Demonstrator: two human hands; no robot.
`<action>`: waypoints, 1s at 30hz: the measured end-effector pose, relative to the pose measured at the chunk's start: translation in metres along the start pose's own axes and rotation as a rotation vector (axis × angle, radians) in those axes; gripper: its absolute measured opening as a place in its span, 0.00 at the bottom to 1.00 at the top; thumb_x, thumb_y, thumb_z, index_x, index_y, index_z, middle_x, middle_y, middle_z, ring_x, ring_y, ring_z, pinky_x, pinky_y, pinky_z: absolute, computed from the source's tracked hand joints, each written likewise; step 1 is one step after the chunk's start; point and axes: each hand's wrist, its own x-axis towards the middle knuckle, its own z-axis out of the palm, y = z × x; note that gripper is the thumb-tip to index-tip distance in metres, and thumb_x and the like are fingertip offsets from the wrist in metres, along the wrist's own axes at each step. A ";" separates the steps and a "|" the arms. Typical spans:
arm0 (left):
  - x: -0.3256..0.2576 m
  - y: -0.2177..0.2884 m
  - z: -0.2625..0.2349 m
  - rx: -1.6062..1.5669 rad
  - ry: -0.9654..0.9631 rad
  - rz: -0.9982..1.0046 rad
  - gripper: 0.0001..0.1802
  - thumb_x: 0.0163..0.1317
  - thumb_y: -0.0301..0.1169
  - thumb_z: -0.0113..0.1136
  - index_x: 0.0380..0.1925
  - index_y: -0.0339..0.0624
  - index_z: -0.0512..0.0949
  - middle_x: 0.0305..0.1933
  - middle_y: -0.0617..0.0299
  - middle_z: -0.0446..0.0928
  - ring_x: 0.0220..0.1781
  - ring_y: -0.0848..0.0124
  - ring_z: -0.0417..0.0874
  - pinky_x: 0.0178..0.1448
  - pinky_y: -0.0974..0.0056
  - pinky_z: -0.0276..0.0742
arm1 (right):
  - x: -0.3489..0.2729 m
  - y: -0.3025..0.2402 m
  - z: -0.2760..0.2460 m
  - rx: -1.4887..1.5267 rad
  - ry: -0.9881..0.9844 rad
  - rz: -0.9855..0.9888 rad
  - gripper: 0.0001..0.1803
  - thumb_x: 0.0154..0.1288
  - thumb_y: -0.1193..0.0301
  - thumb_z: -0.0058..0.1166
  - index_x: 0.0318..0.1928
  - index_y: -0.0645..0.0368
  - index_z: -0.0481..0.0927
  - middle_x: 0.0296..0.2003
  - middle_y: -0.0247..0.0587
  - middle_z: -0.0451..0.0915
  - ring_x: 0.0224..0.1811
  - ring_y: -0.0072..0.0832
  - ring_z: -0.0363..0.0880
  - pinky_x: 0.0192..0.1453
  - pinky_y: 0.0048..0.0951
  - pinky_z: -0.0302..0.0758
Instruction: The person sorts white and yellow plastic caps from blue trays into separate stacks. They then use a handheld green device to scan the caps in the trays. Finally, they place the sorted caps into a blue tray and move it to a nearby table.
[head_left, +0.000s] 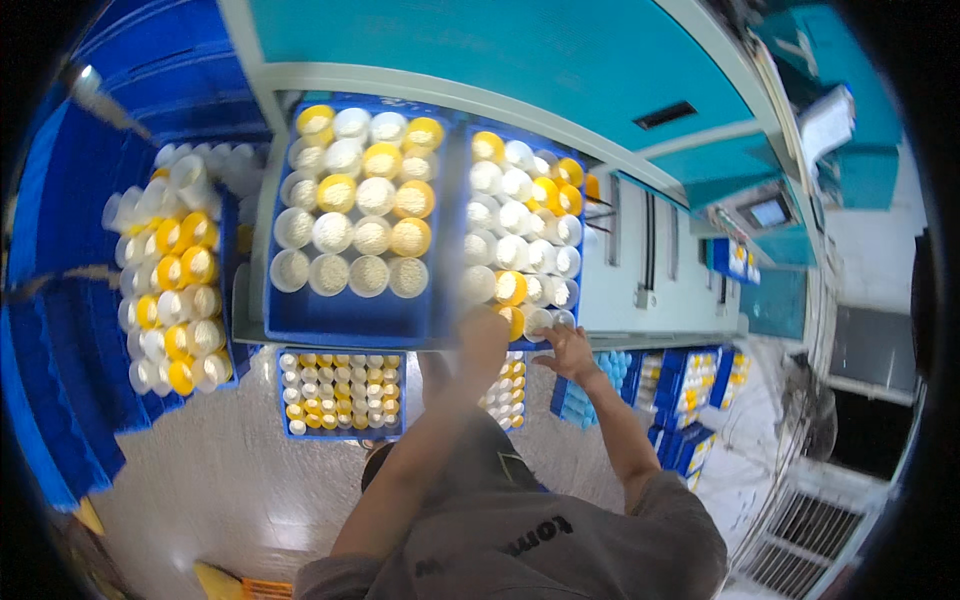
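Note:
Two blue trays stand side by side on the ledge in front of me, filled with white and yellow cups that hold small whitish pieces. In the left tray point(340, 322), rows of cups point(368, 274) leave a bare strip at the near edge. My left hand point(484, 335), smeared by motion, is at the near left corner of the right tray point(455, 185), close to a yellow cup point(510, 322); its fingers cannot be made out. At that tray's near right corner, my right hand point(571, 353) has its fingers spread, touching or just beside a white cup point(538, 322).
On my left stands a blue crate of stacked cups point(170, 300). Below the ledge, a blue tray of cups point(343, 395) lies on the floor. More crates point(690, 390) stand at the right. A teal machine point(480, 50) with a small screen point(770, 212) rises behind.

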 end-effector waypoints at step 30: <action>-0.014 -0.579 -0.365 0.428 0.680 -0.763 0.11 0.62 0.37 0.58 0.38 0.51 0.88 0.34 0.49 0.85 0.36 0.51 0.88 0.40 0.51 0.84 | 0.381 -0.540 -0.144 0.572 0.263 -0.727 0.09 0.62 0.67 0.61 0.37 0.58 0.88 0.39 0.52 0.84 0.43 0.48 0.84 0.48 0.47 0.79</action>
